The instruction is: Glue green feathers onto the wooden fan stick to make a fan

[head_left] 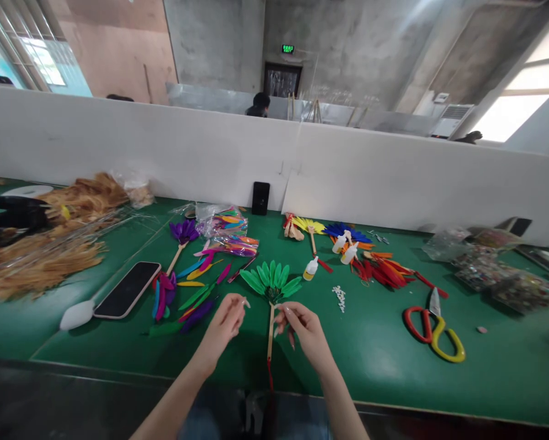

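Note:
A fan of green feathers lies in front of me. Its wooden handle points toward me and ends in a red cord. Left of the handle, apart from the fan, hovers my left hand; its fingers are curled together, and anything between them is too small to make out. My right hand is just right of the handle's top, fingers bent and apart; whether a fingertip touches the fan I cannot tell. Beyond it stands a small white glue bottle, with small white beads to its right.
Loose coloured feathers, a purple feather fan and a phone lie left. Red-and-yellow-handled scissors, red feathers and bagged beads lie right. A white partition closes off the back.

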`<state>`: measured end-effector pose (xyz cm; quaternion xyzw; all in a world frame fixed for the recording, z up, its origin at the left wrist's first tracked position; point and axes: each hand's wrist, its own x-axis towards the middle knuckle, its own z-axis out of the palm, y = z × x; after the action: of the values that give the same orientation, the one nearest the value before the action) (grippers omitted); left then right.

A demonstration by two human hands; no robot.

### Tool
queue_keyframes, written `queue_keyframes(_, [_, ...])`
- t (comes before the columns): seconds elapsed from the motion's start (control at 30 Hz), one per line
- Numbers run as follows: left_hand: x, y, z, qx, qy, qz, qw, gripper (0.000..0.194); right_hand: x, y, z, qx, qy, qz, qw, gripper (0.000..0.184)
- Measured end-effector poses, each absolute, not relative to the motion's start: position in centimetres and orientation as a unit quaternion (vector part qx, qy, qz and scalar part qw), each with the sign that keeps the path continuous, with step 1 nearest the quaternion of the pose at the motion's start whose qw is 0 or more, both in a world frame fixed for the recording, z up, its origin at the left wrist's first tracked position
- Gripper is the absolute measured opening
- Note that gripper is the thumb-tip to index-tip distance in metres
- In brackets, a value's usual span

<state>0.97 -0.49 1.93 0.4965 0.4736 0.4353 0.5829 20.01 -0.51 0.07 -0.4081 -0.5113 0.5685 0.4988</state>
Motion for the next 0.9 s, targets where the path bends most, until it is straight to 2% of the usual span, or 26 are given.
queue_keyframes(0.2, [-5.2, 0.4, -1.2, 0.617, 0.627, 0.407, 0.244, 0.028, 23.5, -1.2, -2.7, -0.499, -0.503, 0.519, 0.478, 0.043])
queue_keyframes(0.3, [-7.5, 0.4, -2.0, 0.671, 0.641, 0.363, 0.079, 0.025, 25.4, -1.5, -3.8, -0.565, -0.509, 0.465, 0.454, 0.044])
queue_keyframes(0.4, [-8.5, 0.3, -2.8, 0.703, 0.644, 0.300, -0.035, 0.026, 26.4, -1.6, -4.7, -0.618, -0.503, 0.421, 0.435, 0.047])
queue_keyframes(0.53, [-8.7, 0.3, -4.0, 0.724, 0.642, 0.241, -0.077, 0.026, 26.7, -1.3, -5.8, -0.627, -0.531, 0.390, 0.415, 0.046])
queue_keyframes(0.73, [-8.9, 0.9, -4.7, 0.727, 0.641, 0.238, -0.065, 0.025, 26.3, -1.2, -6.3, -0.623, -0.564, 0.319, 0.438, 0.041])
queue_keyframes(0.9, [-9.0, 1.4, -4.7, 0.741, 0.615, 0.265, -0.051, 0.027, 26.1, -1.6, -6.1, -0.631, -0.633, 0.242, 0.378, 0.039])
